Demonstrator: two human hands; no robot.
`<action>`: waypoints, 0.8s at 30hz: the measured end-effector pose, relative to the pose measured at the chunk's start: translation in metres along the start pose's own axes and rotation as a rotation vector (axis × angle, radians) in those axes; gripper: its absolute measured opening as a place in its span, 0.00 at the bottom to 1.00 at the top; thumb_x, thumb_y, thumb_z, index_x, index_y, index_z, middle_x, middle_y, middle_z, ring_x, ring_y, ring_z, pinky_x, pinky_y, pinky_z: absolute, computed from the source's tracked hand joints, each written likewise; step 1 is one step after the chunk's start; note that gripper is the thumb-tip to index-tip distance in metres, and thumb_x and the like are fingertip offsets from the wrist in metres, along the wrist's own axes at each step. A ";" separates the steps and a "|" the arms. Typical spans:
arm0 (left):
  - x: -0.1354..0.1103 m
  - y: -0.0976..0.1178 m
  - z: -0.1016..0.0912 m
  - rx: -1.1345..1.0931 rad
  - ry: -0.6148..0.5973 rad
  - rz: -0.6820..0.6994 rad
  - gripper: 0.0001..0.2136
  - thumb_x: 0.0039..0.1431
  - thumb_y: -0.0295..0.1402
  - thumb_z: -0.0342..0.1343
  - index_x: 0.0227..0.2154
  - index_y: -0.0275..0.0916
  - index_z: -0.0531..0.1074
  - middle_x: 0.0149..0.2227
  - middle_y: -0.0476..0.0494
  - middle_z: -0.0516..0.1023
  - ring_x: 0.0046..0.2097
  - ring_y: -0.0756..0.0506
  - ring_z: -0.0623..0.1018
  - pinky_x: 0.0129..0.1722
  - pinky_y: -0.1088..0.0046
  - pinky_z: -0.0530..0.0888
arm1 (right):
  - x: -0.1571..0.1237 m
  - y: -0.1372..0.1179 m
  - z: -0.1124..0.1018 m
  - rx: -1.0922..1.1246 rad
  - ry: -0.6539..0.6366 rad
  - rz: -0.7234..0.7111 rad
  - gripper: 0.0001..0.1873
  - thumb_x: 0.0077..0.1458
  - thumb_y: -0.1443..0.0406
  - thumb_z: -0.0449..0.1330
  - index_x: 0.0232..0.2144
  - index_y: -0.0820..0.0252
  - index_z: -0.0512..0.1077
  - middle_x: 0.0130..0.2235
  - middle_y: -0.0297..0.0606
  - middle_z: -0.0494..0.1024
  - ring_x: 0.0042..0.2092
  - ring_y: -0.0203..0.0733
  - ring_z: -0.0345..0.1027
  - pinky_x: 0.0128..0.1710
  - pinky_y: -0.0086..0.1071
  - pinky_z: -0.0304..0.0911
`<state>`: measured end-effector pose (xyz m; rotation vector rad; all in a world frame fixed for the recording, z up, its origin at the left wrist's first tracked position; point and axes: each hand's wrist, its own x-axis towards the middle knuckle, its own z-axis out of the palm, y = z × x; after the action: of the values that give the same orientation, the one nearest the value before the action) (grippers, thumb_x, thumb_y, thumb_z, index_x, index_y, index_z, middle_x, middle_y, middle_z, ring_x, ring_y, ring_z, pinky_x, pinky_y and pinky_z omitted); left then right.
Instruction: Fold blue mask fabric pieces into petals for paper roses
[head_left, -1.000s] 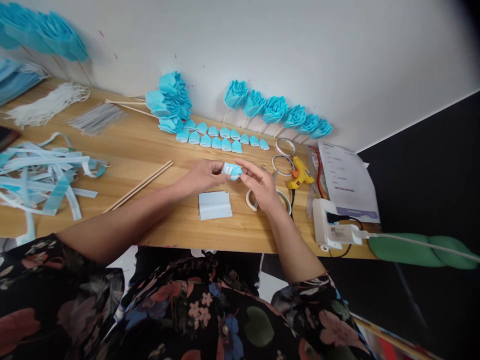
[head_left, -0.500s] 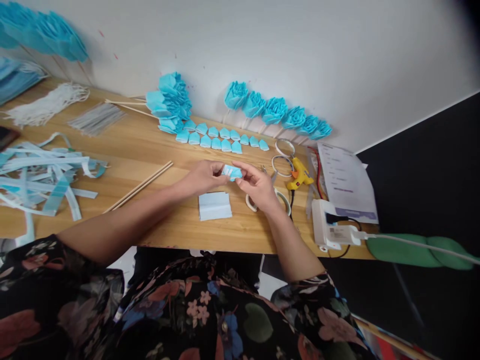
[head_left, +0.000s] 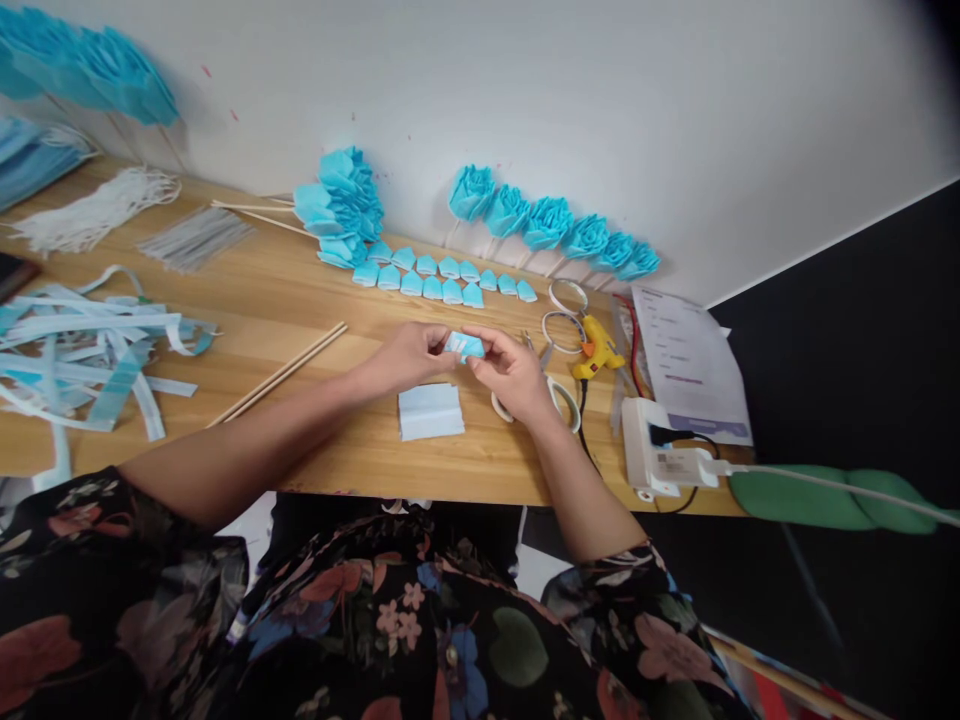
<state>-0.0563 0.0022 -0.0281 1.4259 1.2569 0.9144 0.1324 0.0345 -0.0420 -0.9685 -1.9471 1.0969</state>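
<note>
A small folded light-blue piece (head_left: 463, 346) is pinched between my left hand (head_left: 409, 355) and my right hand (head_left: 510, 372), just above the wooden table (head_left: 300, 300). Both hands have their fingers closed on it. Below them a stack of pale blue squares (head_left: 430, 411) lies on the table. Behind the hands, several folded blue petals (head_left: 442, 280) lie in rows, with finished blue paper roses (head_left: 547, 222) along the wall.
Rolls of tape (head_left: 566, 330) and a yellow glue gun (head_left: 598, 348) sit right of my hands, then a white power strip (head_left: 660, 458) and a printed sheet (head_left: 690, 360). Wooden sticks (head_left: 281, 372) and blue strip offcuts (head_left: 90, 345) lie at left.
My right hand's fingers, stretched out a second ago, have curled in and closed on the blue piece. The hands have hardly shifted otherwise.
</note>
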 end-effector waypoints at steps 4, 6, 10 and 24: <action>0.000 -0.001 -0.001 0.009 -0.011 -0.004 0.03 0.52 0.32 0.58 0.28 0.38 0.72 0.21 0.52 0.66 0.27 0.51 0.65 0.26 0.73 0.58 | 0.000 0.003 -0.003 0.050 -0.020 0.026 0.22 0.54 0.61 0.61 0.52 0.55 0.75 0.36 0.36 0.78 0.38 0.39 0.71 0.44 0.37 0.69; -0.001 0.000 -0.002 0.011 -0.014 -0.017 0.04 0.53 0.32 0.57 0.27 0.38 0.71 0.21 0.53 0.63 0.25 0.52 0.62 0.26 0.73 0.56 | 0.000 0.004 -0.005 0.087 -0.035 0.037 0.23 0.55 0.61 0.61 0.54 0.55 0.74 0.37 0.37 0.79 0.39 0.40 0.71 0.45 0.37 0.69; -0.003 0.002 -0.002 -0.006 0.013 -0.020 0.08 0.53 0.34 0.57 0.23 0.39 0.66 0.22 0.54 0.61 0.25 0.52 0.60 0.26 0.73 0.55 | 0.000 0.002 -0.006 0.094 -0.040 0.037 0.24 0.56 0.58 0.61 0.54 0.54 0.74 0.42 0.38 0.80 0.42 0.41 0.72 0.47 0.38 0.69; -0.001 -0.001 -0.001 0.001 -0.037 0.000 0.05 0.53 0.33 0.57 0.27 0.38 0.70 0.23 0.54 0.63 0.25 0.53 0.60 0.25 0.73 0.54 | 0.000 0.005 -0.004 0.044 -0.015 0.008 0.23 0.53 0.61 0.61 0.52 0.56 0.77 0.36 0.36 0.79 0.37 0.39 0.71 0.44 0.37 0.69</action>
<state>-0.0578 0.0015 -0.0283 1.4372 1.2307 0.8833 0.1373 0.0380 -0.0444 -0.9481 -1.9240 1.1502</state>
